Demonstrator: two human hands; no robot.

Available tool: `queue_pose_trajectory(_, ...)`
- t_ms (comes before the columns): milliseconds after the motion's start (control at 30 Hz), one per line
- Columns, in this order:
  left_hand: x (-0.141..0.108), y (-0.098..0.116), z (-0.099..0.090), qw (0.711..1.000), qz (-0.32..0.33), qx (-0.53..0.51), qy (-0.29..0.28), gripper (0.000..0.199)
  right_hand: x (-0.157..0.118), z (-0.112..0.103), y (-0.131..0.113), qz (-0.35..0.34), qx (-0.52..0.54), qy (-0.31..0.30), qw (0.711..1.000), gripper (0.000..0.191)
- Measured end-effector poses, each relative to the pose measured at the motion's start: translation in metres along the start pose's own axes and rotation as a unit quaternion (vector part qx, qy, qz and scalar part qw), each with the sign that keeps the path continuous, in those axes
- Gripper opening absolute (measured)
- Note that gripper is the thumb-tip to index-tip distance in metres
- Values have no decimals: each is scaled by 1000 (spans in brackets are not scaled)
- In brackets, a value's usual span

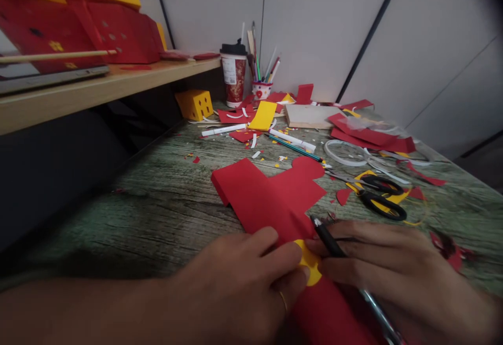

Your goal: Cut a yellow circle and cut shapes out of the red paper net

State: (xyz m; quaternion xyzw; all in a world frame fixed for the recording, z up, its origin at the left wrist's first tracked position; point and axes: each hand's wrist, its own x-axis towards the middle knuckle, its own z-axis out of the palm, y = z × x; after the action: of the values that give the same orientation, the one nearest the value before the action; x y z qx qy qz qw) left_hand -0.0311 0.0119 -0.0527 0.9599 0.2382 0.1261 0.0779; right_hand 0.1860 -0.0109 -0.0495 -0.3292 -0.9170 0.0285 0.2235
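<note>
A long piece of red paper (257,193) with folded ends and a scalloped flap stretches over the table in front of me. On it sits a small yellow paper piece (313,269) with a rounded edge. My left hand (243,277) pinches the yellow piece at its left side with thumb and forefinger. A black and silver pen (329,240) is tucked between the fingers of my right hand (396,271), whose fingertips press the yellow piece's right side. Both hands partly cover the red paper and the yellow piece.
Black-handled scissors (379,196), a roll of clear tape (346,154) and red scraps lie to the right. Behind are markers (293,140), a yellow box (195,105), a paper coffee cup (234,75) and a pen holder (262,90). A wooden shelf (157,80) bears red and yellow paper models.
</note>
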Motion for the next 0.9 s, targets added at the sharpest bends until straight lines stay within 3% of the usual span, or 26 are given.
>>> queue_pose_trajectory(100, -3, -3, -3, 997, 67, 29, 4, 23, 3, -3, -3, 20, 39, -51, 998, 23)
queue_pose_trajectory(200, -4, -8, -9, 990, 123, 63, -27, 23, 8, -10, -7, 128, 122, -22, 984, 14)
queue_pose_trajectory(267, -4, -10, -13, 989, 125, 70, -49, 26, 12, -16, -9, 220, 176, 40, 959, 11)
queue_pose_trajectory(333, -3, -10, -16, 988, 121, 72, -59, 29, 16, -22, -9, 295, 240, 102, 919, 21)
queue_pose_trajectory(400, -2, -9, -17, 988, 120, 77, -62, 31, 20, -25, -7, 341, 297, 122, 884, 28)
queue_pose_trajectory(467, -1, -8, -17, 987, 124, 85, -62, 32, 23, -24, -4, 365, 320, 103, 868, 23)
queue_pose_trajectory(533, -1, -7, -16, 985, 130, 94, -63, 31, 25, -20, -2, 380, 321, 78, 864, 14)
queue_pose_trajectory(667, -1, -7, -16, 983, 135, 103, -63, 33, 28, -10, -3, 370, 318, 70, 870, 15)
queue_pose_trajectory(900, -3, -10, -14, 985, 133, 95, -56, 40, 30, 0, -5, 326, 280, 66, 901, 16)
